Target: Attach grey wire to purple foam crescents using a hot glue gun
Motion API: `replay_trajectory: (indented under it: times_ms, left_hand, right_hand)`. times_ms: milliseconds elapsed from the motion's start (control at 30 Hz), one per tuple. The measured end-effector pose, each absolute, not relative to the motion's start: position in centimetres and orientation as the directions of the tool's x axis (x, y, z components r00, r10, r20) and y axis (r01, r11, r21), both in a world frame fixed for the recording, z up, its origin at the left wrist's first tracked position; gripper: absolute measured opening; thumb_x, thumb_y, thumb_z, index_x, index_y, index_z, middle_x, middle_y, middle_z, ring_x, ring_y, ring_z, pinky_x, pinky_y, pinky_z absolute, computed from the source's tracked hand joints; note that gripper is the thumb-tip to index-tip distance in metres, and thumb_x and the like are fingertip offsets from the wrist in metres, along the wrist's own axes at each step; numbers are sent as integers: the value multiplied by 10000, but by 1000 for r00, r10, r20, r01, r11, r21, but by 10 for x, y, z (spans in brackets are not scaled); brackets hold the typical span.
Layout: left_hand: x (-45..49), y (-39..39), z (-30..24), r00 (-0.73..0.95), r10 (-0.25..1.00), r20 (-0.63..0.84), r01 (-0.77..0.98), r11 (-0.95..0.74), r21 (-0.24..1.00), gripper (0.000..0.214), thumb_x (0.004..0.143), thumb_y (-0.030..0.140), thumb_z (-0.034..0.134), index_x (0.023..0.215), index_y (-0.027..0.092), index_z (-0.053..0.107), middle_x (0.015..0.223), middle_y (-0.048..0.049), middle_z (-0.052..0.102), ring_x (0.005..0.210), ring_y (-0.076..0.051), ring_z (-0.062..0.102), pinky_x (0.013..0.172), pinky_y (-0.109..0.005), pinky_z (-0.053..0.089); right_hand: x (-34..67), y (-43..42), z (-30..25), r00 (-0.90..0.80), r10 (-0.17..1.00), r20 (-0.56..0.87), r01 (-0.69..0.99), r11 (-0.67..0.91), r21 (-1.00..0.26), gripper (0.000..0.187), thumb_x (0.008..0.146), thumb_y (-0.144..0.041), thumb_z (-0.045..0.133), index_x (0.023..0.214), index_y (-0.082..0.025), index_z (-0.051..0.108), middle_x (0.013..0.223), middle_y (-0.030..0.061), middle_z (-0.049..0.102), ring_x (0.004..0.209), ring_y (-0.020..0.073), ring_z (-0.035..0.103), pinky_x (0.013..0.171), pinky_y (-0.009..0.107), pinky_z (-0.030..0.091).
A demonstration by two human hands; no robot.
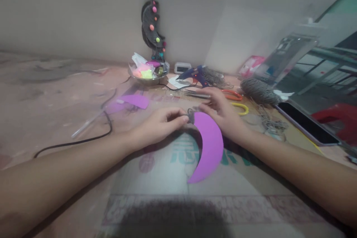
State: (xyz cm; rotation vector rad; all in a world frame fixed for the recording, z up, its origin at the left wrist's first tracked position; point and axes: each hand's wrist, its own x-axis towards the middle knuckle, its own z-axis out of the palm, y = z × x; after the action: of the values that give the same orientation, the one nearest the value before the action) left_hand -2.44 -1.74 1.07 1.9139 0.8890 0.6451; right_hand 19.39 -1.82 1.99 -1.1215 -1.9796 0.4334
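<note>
A purple crescent-shaped cutout (210, 145) sits in front of me over the cardboard, its lower tip pointing toward me. Grey yarn (190, 118) is wound around its upper end. My left hand (167, 122) pinches that wrapped end between thumb and fingers. On the other side, my right hand (223, 113) is beside the crescent's upper right edge, its fingers curved and apart. A small dark loop of yarn shows above the wrapped end. Whether a strand runs to my right fingers is too blurred to tell.
Beyond my hands lie scissors with orange handles (232, 95), yellow handles (241, 108) and a blue glue gun (195, 75). A metal bowl (147, 80) holds colourful pieces. A yarn ball (259, 91) and phone (306, 124) are right; a black cord (83, 140) and purple scraps (135, 101) left.
</note>
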Motion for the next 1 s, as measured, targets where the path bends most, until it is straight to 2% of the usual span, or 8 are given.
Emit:
replay_trajectory:
  times_ms: [67, 167, 267, 367, 500, 733, 1000]
  left_hand:
    - [-25, -16, 11, 532, 841, 95, 350, -321, 880, 307, 907, 422, 460, 810, 157, 581, 683, 9, 558, 581, -103, 470, 532, -214, 369]
    - [-26, -14, 11, 482, 868, 119, 385, -331, 861, 317, 911, 424, 455, 778, 159, 568, 648, 13, 554, 570, -108, 475, 521, -215, 363]
    - [-26, -14, 10, 472, 870, 139, 385, -346, 856, 326, 912, 425, 458, 759, 160, 571, 664, 5, 573, 607, -121, 508, 545, -222, 382]
    - [-24, -14, 9, 521, 841, 146, 311, -347, 885, 308, 907, 424, 481, 829, 155, 608, 777, -20, 639, 715, -140, 572, 620, -232, 427]
    - [-23, -13, 9, 575, 810, 114, 224, -290, 930, 324, 894, 454, 504, 927, 152, 619, 913, -50, 689, 827, -162, 624, 717, -257, 466]
    - [-23, -13, 12, 538, 836, 107, 313, -316, 896, 287, 874, 424, 546, 821, 151, 617, 753, 1, 637, 638, -108, 531, 608, -227, 407]
    - [-24, -10, 7, 529, 833, 159, 314, -367, 876, 282, 885, 399, 532, 796, 150, 629, 752, -3, 635, 688, -127, 545, 650, -238, 412]
  right_hand:
    - [199, -19, 27, -166, 864, 475, 501, 488, -715, 247, 942, -396, 476, 1062, -209, 584, 912, 46, 601, 771, 160, 574, 724, 309, 474]
    - [202, -23, 33, -204, 922, 329, 456, 387, -802, 374, 945, -495, 420, 823, -185, 591, 689, 15, 552, 653, 147, 536, 622, 275, 451]
    - [197, -30, 30, -294, 938, 182, 499, 313, -808, 381, 884, -524, 515, 740, -176, 576, 661, 4, 533, 598, 134, 493, 524, 248, 396]
    - [191, -35, 22, -333, 936, 116, 484, 275, -830, 351, 875, -493, 527, 731, -175, 560, 653, -8, 507, 567, 121, 456, 497, 243, 366]
    - [188, -35, 18, -339, 931, 135, 512, 303, -804, 316, 884, -441, 510, 707, -181, 544, 644, -11, 485, 576, 123, 445, 507, 251, 354]
    - [186, -35, 20, -384, 905, 182, 592, 393, -704, 304, 892, -385, 493, 660, -190, 513, 623, -19, 462, 587, 125, 431, 529, 262, 330]
    - [184, -35, 18, -393, 906, 158, 605, 385, -697, 332, 899, -405, 476, 647, -188, 489, 615, -27, 424, 581, 118, 414, 528, 257, 319]
